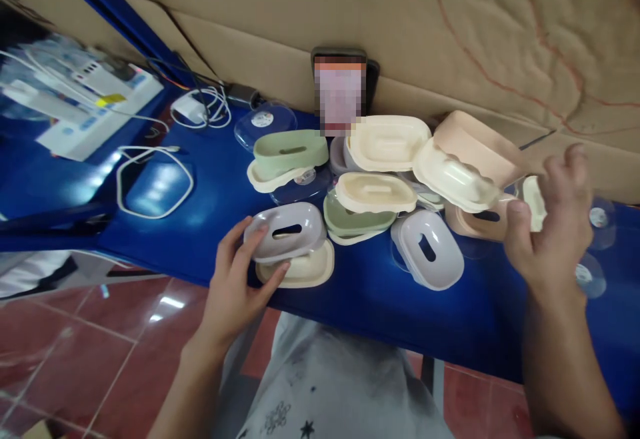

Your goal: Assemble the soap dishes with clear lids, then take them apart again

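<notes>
My left hand [245, 269] grips a pale lavender oval plastic box [300, 216] with a long slot, fingers over its left side and thumb along its front. Beneath that box lies a cream oval lid [310, 267], partly covered. On the right, my right hand [555, 219] is raised with its fingers apart, holding nothing, close to a peach slotted box [457, 218]. Another lavender slotted box [434, 252] lies tilted between the hands. Behind are a green slotted box [291, 149], several cream lids [390, 142] and a large peach piece [477, 142], heaped together.
A phone-like screen [340, 92], blurred out, leans on the brown paper backing at the rear. Clear lids with labels [265, 122] lie around the heap. A white cable [155, 182], a charger [193, 107] and a power strip [100, 116] occupy the blue table's left.
</notes>
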`<action>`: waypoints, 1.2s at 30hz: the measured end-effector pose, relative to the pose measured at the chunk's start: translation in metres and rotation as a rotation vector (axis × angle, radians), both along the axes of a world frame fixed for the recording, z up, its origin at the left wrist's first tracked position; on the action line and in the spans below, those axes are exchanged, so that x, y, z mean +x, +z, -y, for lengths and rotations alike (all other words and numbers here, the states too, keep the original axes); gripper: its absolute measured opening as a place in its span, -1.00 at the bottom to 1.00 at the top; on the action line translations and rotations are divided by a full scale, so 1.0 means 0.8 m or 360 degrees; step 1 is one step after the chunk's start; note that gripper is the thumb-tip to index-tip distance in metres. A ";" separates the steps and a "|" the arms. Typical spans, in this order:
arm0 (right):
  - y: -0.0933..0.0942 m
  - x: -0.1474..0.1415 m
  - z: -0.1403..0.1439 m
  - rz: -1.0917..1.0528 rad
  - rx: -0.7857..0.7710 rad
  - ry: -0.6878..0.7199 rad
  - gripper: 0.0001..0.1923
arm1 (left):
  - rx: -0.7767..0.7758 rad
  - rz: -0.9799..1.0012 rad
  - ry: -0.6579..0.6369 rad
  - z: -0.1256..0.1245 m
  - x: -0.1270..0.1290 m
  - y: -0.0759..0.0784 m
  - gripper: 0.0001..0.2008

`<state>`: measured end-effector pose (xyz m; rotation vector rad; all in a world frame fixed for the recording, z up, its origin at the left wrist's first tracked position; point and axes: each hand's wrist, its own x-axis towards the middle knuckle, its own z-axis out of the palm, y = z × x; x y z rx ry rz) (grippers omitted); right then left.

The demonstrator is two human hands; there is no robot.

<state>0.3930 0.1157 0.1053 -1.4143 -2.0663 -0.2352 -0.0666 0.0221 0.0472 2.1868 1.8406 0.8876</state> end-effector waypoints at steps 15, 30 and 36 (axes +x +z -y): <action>-0.085 -0.239 0.144 0.0175 -0.0590 0.0823 -0.59 | 0.0182 0.0159 -0.0254 0.027 -0.016 -0.004 -0.63; -0.079 -0.200 0.151 0.0241 -0.0491 0.0599 -0.61 | 0.0184 -0.0228 -0.0563 0.048 0.033 -0.025 -0.64; -0.085 -0.163 0.170 0.0087 -0.0270 0.0183 -0.51 | 0.0160 -0.0223 -0.0674 0.040 0.034 -0.023 -0.67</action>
